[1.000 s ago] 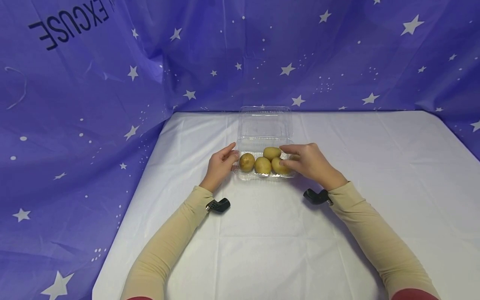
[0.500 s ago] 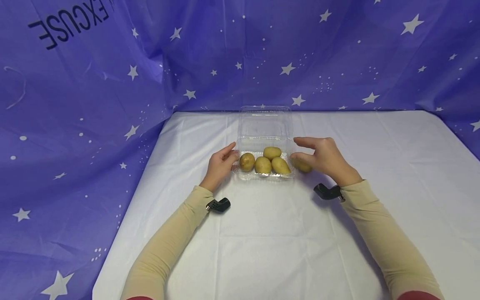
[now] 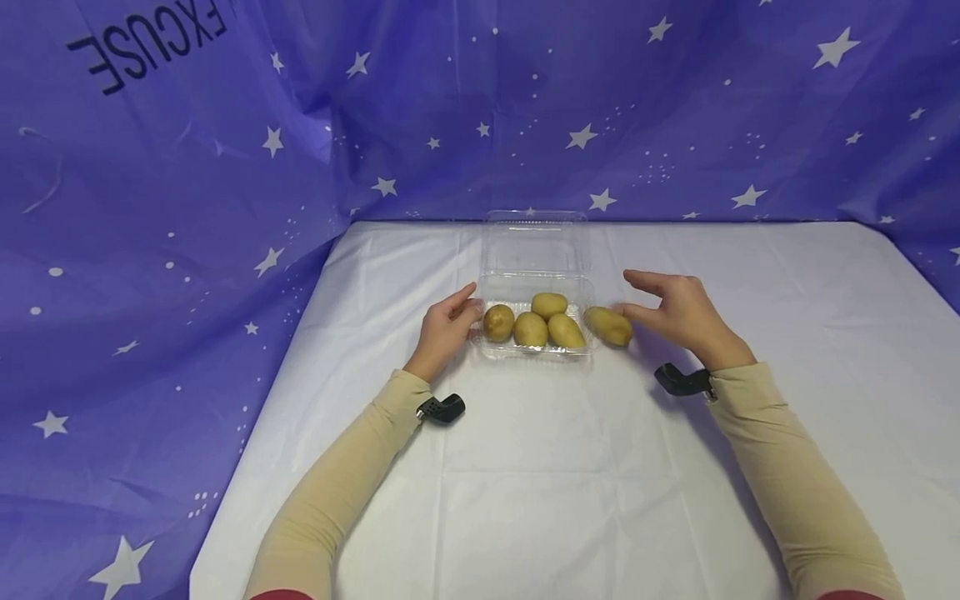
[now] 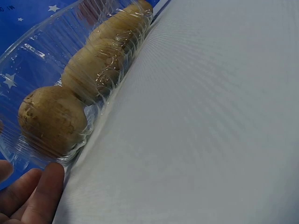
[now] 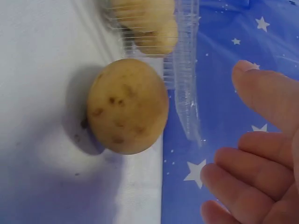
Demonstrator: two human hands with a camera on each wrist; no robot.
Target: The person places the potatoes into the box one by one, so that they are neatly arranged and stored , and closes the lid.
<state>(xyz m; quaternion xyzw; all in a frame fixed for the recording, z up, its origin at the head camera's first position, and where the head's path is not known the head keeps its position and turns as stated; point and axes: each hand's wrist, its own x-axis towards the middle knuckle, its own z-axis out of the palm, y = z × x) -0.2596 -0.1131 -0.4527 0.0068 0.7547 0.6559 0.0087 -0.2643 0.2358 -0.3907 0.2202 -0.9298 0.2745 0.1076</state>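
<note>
A clear plastic clamshell box (image 3: 534, 352) lies with its lid (image 3: 536, 243) raised at the back. Several potatoes sit inside, among them a round brownish potato (image 3: 498, 322) at the left end and a smoother potato (image 3: 550, 305) behind the others. Just outside the box's right wall, another potato (image 3: 609, 326) lies on the white cloth. My left hand (image 3: 444, 332) is at the box's left side, its fingertips at the wall in the left wrist view. To the right of the loose potato, my right hand (image 3: 678, 317) has thumb and fingers spread, holding nothing; the right wrist view shows it apart from the potato (image 5: 127, 106).
A white cloth (image 3: 517, 492) covers the table. Behind and to the left hangs a blue curtain (image 3: 420, 108) with white stars. Each wrist wears a black camera mount, one on the left (image 3: 442, 409) and one on the right (image 3: 681, 381).
My right hand has moved right from the potatoes inside the box to beyond the loose potato, which is now fully in sight. The left hand stays at the box. The head view has shifted slightly.
</note>
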